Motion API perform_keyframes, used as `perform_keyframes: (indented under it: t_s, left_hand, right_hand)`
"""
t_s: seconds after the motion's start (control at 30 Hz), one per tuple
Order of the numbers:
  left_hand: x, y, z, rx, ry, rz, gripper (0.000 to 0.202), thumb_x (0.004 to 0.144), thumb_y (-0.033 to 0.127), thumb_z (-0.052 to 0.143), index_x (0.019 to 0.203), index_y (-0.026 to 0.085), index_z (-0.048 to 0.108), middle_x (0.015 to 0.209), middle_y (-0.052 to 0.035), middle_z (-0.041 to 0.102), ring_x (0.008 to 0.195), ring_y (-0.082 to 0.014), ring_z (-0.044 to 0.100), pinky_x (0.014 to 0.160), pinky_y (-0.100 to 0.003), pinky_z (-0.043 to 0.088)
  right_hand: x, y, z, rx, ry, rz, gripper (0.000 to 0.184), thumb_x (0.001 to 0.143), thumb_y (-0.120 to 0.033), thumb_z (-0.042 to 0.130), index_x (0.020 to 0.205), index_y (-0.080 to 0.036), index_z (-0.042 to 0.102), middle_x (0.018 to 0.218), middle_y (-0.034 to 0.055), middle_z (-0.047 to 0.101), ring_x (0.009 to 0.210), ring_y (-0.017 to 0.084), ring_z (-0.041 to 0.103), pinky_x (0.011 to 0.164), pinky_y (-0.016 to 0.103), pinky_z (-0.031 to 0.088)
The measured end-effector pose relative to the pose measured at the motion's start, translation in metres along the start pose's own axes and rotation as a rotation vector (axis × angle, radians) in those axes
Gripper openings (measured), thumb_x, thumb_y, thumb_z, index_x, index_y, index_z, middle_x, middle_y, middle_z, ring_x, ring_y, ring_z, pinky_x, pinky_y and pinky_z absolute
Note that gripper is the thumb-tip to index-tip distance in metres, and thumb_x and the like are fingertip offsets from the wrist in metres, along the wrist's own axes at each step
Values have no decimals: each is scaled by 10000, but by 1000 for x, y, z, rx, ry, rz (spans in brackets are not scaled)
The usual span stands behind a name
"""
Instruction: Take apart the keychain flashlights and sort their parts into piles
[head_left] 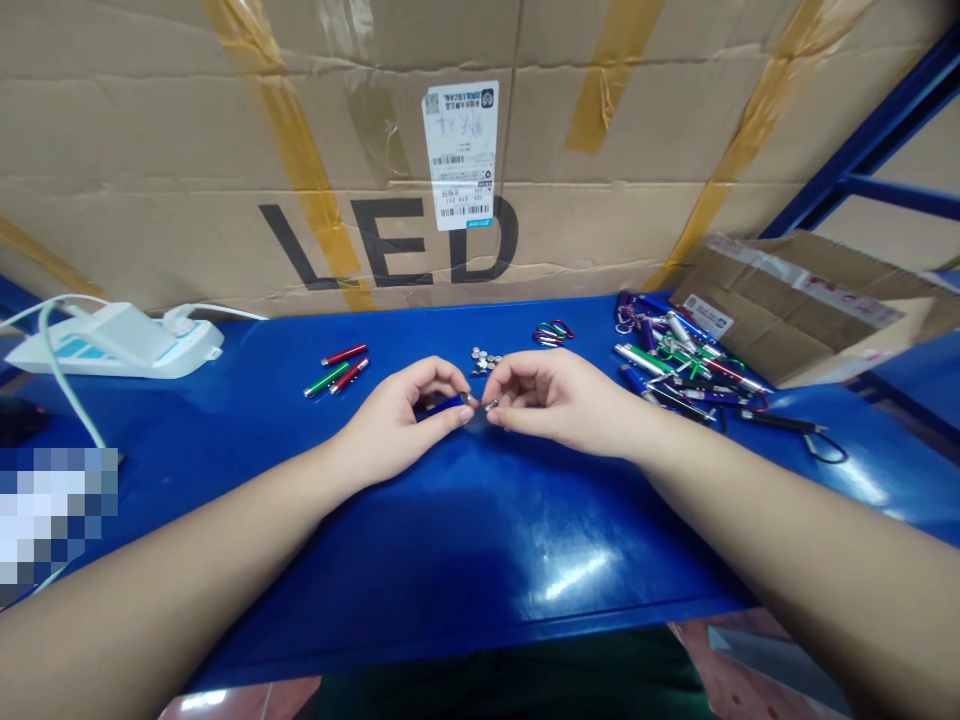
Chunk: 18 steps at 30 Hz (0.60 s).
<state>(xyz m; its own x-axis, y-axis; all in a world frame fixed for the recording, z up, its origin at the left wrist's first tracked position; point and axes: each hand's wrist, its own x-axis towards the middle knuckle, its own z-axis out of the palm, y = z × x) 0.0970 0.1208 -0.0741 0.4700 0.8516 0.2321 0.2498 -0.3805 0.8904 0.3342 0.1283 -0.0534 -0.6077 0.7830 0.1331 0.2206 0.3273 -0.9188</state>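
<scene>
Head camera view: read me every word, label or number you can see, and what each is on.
"LED": large black letters on the cardboard carton.
White barcode label on that carton: upside down, too small to read.
White label on the open cardboard box: too small to read.

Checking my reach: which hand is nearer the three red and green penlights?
Left. Your left hand is just right of the penlights; your right hand lies farther right.

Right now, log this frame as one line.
left hand: blue metal penlight tube | right hand: tiny silver metal piece | nearby: silver button cells
</scene>
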Motion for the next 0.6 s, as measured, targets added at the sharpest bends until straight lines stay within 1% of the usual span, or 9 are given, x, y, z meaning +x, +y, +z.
perform_keyframes:
  t_s: [0.1,0.17,0.23,0.3,0.33,0.4,0.47,0.53,0.6]
  left_hand:
    - [0,-2,-1,-23,2,3,185,929,301,733,1023,192,618,1027,-54,763,940,-167,720,879,-312,546]
    - [0,-2,-1,-34,4,-5,186,935,304,727,1021,190,608,1042,-68,773,953,-175,727,894,-324,550]
    - [0,-2,-1,-32,9,-16,192,935,310,728,1025,186,613,1056,-79,773,984,-189,732,916,-334,556]
    - [0,-1,-2,1,34,-5,191,930,314,734,1032,181,642,1059,-81,759,1002,-197,730,919,-333,566]
    - [0,-1,-2,38,57,20,186,926,313,738,1033,179,665,1057,-81,748,999,-196,725,908,-328,571]
    - [0,1,-3,153,118,121,171,917,300,753,1034,180,720,1043,-77,726,976,-187,708,878,-311,578]
    - [-1,3,-4,281,171,270,147,918,268,760,1042,189,762,1026,-74,722,958,-177,698,870,-302,579]
    - [-1,6,-5,379,190,421,135,933,234,748,1060,200,778,1017,-73,745,952,-173,708,876,-300,583]
    - [-2,9,-4,442,172,544,146,953,220,729,1092,205,772,1021,-74,779,952,-178,727,879,-309,592]
  right_hand:
    - [-3,-4,1,-228,-92,-81,85,886,-173,720,965,-152,742,895,46,716,763,146,669,734,281,536]
    - [-4,-6,3,-388,-196,-137,107,894,-112,703,964,-157,770,942,54,707,764,135,662,742,274,528]
    - [-5,-6,5,-496,-277,-153,127,888,-78,704,937,-166,781,947,53,697,755,131,655,737,271,521]
    - [-5,-6,6,-518,-273,-129,96,876,-100,732,930,-169,771,933,50,697,736,132,651,717,271,522]
    - [-5,-6,7,-486,-227,-102,76,872,-133,751,939,-168,758,915,49,701,727,137,654,708,274,527]
    - [-4,-7,7,-307,-69,-16,121,876,-206,770,979,-164,723,857,44,710,714,153,670,700,285,551]
    - [-1,-10,9,17,66,117,143,909,-234,740,1022,-160,693,834,46,728,745,171,710,737,301,592]
    - [1,-14,14,388,116,274,111,971,-233,662,1039,-148,683,851,66,752,777,174,748,787,310,623]
    - [4,-19,20,681,105,434,178,1036,-265,567,1008,-131,681,849,94,766,765,173,768,808,311,639]
